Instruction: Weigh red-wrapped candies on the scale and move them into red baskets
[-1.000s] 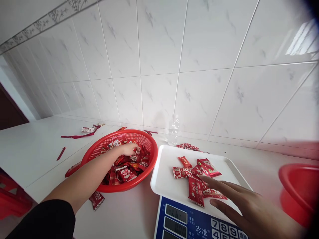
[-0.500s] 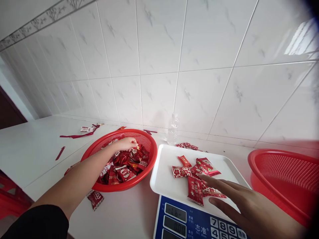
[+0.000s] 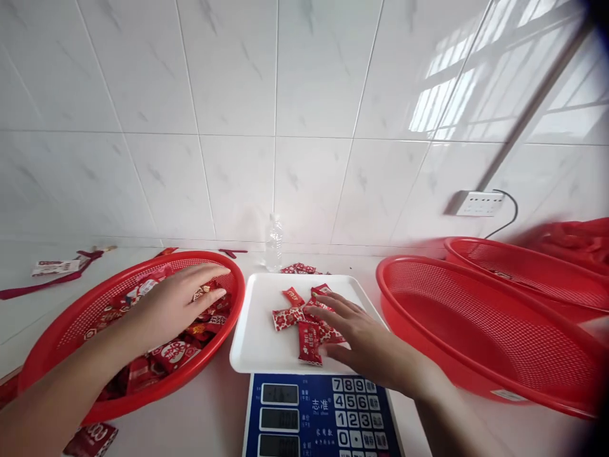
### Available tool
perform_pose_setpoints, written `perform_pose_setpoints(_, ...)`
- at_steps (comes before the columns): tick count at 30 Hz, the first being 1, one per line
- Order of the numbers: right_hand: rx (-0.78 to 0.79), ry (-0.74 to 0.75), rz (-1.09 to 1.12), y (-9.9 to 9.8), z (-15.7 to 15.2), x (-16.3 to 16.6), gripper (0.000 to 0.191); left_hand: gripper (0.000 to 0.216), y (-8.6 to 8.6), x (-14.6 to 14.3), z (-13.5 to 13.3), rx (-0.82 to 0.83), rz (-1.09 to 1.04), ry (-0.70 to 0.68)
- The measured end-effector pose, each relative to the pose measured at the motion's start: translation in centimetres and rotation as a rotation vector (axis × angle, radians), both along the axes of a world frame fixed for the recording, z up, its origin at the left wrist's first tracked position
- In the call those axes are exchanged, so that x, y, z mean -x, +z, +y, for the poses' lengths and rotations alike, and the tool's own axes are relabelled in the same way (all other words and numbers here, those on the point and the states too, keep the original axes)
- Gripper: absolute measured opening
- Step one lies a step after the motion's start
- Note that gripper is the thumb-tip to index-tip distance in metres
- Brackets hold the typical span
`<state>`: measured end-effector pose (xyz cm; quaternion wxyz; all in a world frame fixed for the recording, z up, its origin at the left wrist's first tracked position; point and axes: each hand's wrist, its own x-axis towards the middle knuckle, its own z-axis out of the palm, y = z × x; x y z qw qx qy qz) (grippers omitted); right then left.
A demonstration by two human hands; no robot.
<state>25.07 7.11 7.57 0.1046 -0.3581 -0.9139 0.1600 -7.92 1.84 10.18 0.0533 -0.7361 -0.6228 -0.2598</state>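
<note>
Reaching over a red plastic basket with a perforated wall (image 3: 239,289), the left hand (image 3: 178,304) has its fingers straight and its thumb apart, the gap between them lying above a heap of small red printed packets (image 3: 174,355); no packet is seen pinched there. The right hand (image 3: 366,343), fingers loosely spread and gripping nothing visible, lies over several red-and-white sealed packets (image 3: 310,343) grouped on a shallow white plastic tray (image 3: 259,346); whether its fingertips press on them cannot be told. The tray sits on a blue electronic scale (image 3: 321,422) whose displays are too faint to read. The likeliest fault is a false reading: a resting finger would add load, and the basket's rim, just beside the tray, could bear on it if nudged. Slick wrappers may also slip from a light grip between basket and tray; one dark red packet (image 3: 92,439) lies outside the basket on the white table (image 3: 214,419). Careless sliding could carry an overlapping packet over the tray's low lip. A wide swing rightward might jostle the second red plastic basket (image 3: 485,336), and a backward push could topple the upright clear plastic bottle (image 3: 273,244).
</note>
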Motion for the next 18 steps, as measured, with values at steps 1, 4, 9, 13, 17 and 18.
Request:
perform_pose_setpoints(1,0.04,0.013,-0.026,-0.1,0.0,0.5,0.057,0.032,0.0,-0.9,-1.4,-0.131,-0.048,-0.025)
perform_pose_setpoints(4,0.126,0.081,-0.108,-0.6,0.0,1.7,0.06,0.019,-1.7,-3.2,-4.9,-0.453,-0.154,-0.066)
perform_pose_setpoints(9,0.026,0.16,-0.047,-1.8,0.5,1.9,0.045,0.021,-6.3,-4.3,-6.4,-0.64,-0.107,-0.27)
perform_pose_setpoints(13,-0.106,0.166,0.074,-2.9,1.2,1.5,0.033,0.019,-7.7,-4.6,-6.1,-0.718,-0.037,-0.362)
perform_pose_setpoints(17,-0.191,0.092,0.147,-3.4,1.6,1.9,0.019,0.016,-9.1,-5.5,-6.4,-0.783,-0.13,-0.354)
perform_pose_setpoints(18,-0.205,0.074,0.152,-3.4,1.6,1.9,0.018,0.016,-9.4,-5.9,-6.5,-0.772,-0.152,-0.346)
